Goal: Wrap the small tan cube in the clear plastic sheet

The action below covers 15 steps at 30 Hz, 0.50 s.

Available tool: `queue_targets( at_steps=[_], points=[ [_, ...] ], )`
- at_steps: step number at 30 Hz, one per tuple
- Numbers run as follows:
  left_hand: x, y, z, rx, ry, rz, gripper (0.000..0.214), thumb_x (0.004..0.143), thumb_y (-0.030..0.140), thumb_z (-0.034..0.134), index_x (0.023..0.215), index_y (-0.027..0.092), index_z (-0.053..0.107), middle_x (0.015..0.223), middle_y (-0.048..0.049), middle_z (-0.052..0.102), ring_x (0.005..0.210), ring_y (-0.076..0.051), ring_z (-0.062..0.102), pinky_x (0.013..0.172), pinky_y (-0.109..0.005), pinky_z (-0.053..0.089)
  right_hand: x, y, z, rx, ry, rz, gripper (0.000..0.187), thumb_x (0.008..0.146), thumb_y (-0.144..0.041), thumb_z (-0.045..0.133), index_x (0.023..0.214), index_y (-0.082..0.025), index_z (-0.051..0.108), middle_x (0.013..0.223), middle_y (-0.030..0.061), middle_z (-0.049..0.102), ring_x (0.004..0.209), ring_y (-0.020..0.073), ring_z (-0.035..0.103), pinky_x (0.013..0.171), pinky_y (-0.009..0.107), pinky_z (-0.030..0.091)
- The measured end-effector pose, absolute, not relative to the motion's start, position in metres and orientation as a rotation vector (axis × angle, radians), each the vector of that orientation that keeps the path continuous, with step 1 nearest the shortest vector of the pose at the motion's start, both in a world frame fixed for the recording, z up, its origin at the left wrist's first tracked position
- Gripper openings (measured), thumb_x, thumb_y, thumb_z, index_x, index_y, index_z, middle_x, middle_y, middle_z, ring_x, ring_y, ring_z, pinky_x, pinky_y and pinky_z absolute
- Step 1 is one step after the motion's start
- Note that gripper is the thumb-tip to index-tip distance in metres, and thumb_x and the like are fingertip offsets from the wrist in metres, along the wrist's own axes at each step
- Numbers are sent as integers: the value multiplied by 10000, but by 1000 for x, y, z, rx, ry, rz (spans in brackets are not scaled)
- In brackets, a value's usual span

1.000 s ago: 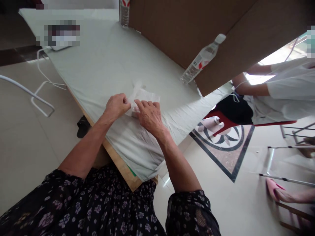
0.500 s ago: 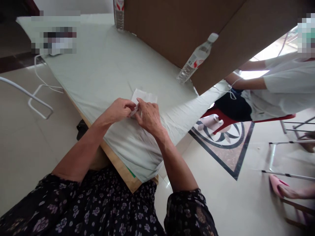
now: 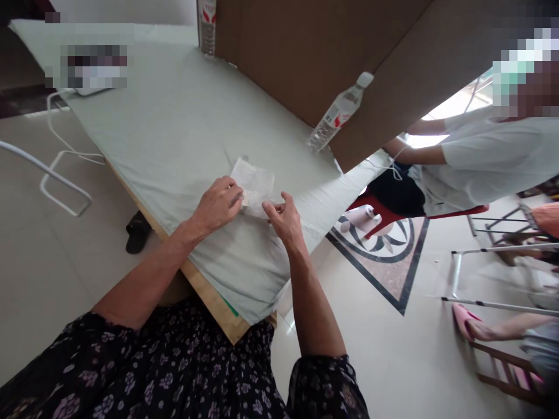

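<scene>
A thin white sheet, like tissue paper and slightly see-through, lies spread over the cloth near the table corner. At its lower left edge my left hand is closed, fingers curled over the paper. A small yellowish bit shows beside those fingertips; what it is I cannot make out. My right hand pinches the lower right edge between thumb and fingers, with the index finger raised. The near part of the sheet stretches between both hands.
A pale cloth covers the table. A large brown cardboard panel stands beyond, with a tilted water bottle and another bottle against it. A person in a white shirt sits at the right. A dark slipper lies on the floor.
My hands, close together before, have parted, the right one moving right and down. More of the white sheet now shows, opened out between them. The view has shifted slightly.
</scene>
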<state>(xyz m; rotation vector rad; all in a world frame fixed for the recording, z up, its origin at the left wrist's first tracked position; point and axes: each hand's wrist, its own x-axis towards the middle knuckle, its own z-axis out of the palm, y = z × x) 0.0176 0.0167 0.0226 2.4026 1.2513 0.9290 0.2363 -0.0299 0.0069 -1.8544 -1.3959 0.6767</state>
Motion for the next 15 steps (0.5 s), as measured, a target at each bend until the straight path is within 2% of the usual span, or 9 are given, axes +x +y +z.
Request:
queue_targets(
  at_steps=[5,8,11,13,15],
  points=[
    [19,18,21,2376,1279,936,161,931,236,574,963,208,729,1100,-111,671,1037,-252,627,943,-382,536,237,-20,8,-1970,-1391,494,887,799,-722,699,1455,-148,535,1109,143,758,1021,314,718,908,435,544],
    [22,16,19,2397,1279,926,191,949,230,549,1011,204,727,1148,-120,685,1046,-255,636,958,-387,535,239,-22,10,-1998,-1409,544,839,820,-731,683,1412,-147,576,998,124,765,971,314,723,908,443,546],
    [25,13,17,2401,1329,938,274,944,208,546,1173,204,696,1191,-117,697,1092,-266,636,982,-397,539,234,-21,14,-1992,-1441,627,842,811,-710,712,1427,-152,573,948,107,758,974,319,723,931,459,556],
    [25,11,15,2393,1381,965,329,936,207,567,1250,197,666,1213,-118,695,1125,-273,633,992,-403,544,229,-18,14,-1971,-1419,687,873,820,-678,721,1480,-140,525,1045,136,754,1029,326,719,946,468,568],
    [24,11,15,2400,1415,996,312,932,225,600,1234,185,672,1231,-126,687,1142,-280,632,1005,-413,546,225,-14,12,-1936,-1362,732,931,825,-649,732,1538,-120,451,1164,174,726,1070,328,710,950,473,579]
  ],
)
